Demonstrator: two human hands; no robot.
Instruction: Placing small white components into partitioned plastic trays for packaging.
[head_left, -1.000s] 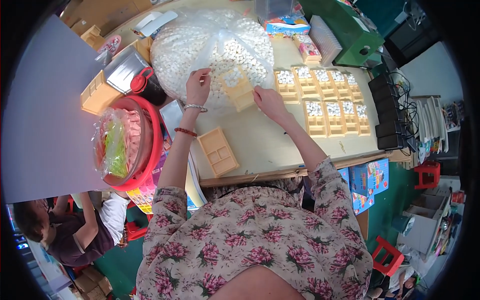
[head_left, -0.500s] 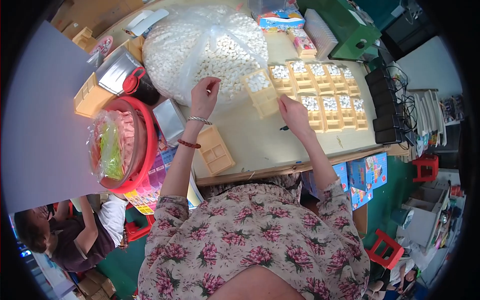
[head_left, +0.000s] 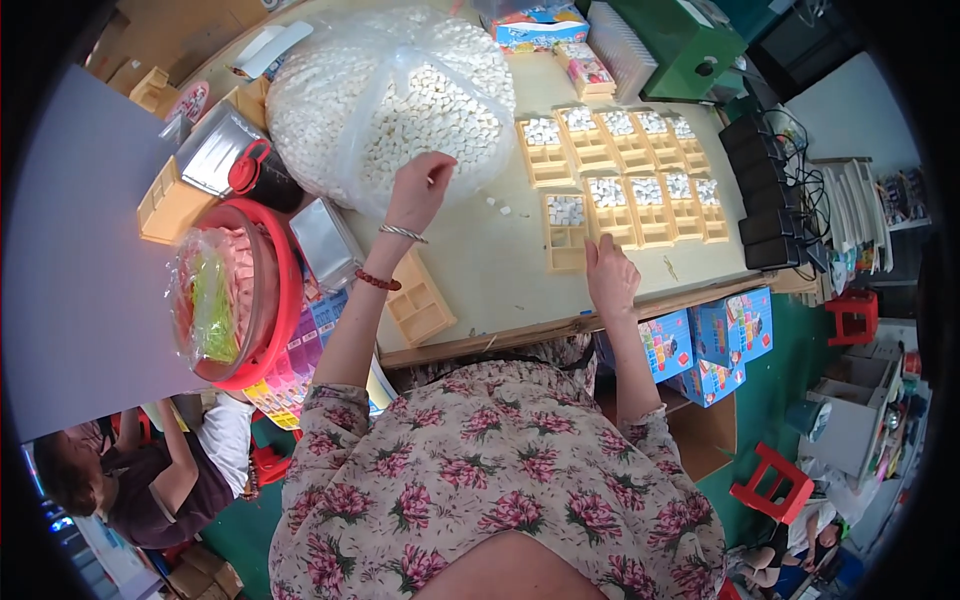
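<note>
My left hand (head_left: 420, 192), its fingers curled in, hovers over the near edge of a big clear bag (head_left: 395, 130) of small white pieces. Its palm side is hidden, so anything in it does not show. My right hand (head_left: 612, 280) is by the lower right corner of a cream divided tray (head_left: 567, 250), thumb and forefinger slightly apart. White pieces fill that tray's top compartment; its lower ones hold none. Several like trays (head_left: 655, 225) stand in two rows beyond. A few loose white pieces (head_left: 503, 210) lie between bag and tray.
An unfilled cream tray (head_left: 420, 305) lies beside my left forearm. At left are a red basin (head_left: 285, 300) and a black bottle with a red lid (head_left: 265, 175). Black boxes with cables (head_left: 770, 215) line the right edge. Blue cartons (head_left: 735, 325) sit below the table.
The tray my right hand held tilted in the air now lies flat at the left of the near row. The hand has drawn toward me. Loose white pieces show on the table.
</note>
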